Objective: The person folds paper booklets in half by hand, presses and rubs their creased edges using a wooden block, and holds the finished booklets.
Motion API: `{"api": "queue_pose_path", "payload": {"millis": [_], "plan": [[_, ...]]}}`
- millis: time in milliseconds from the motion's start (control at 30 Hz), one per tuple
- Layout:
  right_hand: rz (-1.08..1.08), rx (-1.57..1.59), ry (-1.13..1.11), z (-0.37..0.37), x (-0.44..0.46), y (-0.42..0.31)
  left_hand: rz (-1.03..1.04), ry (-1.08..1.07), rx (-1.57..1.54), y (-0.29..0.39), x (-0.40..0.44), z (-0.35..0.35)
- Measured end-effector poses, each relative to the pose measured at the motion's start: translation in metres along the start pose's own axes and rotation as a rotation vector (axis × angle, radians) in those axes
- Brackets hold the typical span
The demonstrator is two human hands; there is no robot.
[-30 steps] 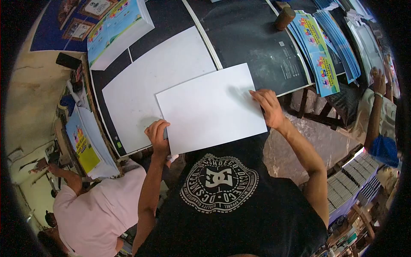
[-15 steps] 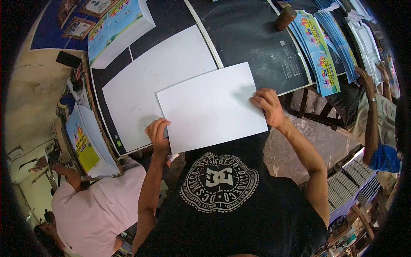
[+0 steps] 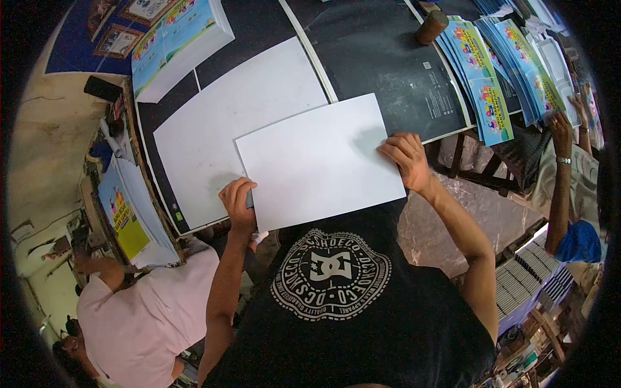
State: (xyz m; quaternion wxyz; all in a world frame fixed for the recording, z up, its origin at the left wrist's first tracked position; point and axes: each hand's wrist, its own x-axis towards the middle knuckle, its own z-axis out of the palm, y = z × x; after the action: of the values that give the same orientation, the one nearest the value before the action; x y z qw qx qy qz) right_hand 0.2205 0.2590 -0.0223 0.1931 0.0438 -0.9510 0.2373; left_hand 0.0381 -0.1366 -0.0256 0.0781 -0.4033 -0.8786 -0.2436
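Observation:
A white paper sheet (image 3: 317,161) lies at the table's near edge, partly over a larger white sheet (image 3: 239,103) and reaching toward my black T-shirt. My left hand (image 3: 237,200) is closed at its left edge, fingertips curled over the border. Between that palm and the paper shows a small grey piece (image 3: 250,199), whose kind I cannot make out. At the right edge, my right hand (image 3: 407,160) grips the sheet with bent fingers on top; the thumb is hidden.
A thick stack of printed sheets (image 3: 187,48) stands back left. Printed booklets (image 3: 482,84) and a brown cylindrical block (image 3: 431,28) lie at right. One person in a pink shirt (image 3: 149,310) is at my left; another person's hand (image 3: 561,132) is by the right-hand stacks. A printed stack (image 3: 129,213) sits lower left.
My hands and the white sheet stay almost still. On the right, the other person's hand has moved slightly right and down, and the booklets beside it have fanned out to the right.

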Motion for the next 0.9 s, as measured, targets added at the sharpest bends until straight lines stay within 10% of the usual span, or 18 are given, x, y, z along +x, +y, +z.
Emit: {"api": "queue_pose_path", "payload": {"millis": [900], "plan": [[-0.023, 0.053, 0.020, -0.0005, 0.0057, 0.0030, -0.024, 0.011, -0.041, 0.0011, -0.0013, 0.0020]]}}
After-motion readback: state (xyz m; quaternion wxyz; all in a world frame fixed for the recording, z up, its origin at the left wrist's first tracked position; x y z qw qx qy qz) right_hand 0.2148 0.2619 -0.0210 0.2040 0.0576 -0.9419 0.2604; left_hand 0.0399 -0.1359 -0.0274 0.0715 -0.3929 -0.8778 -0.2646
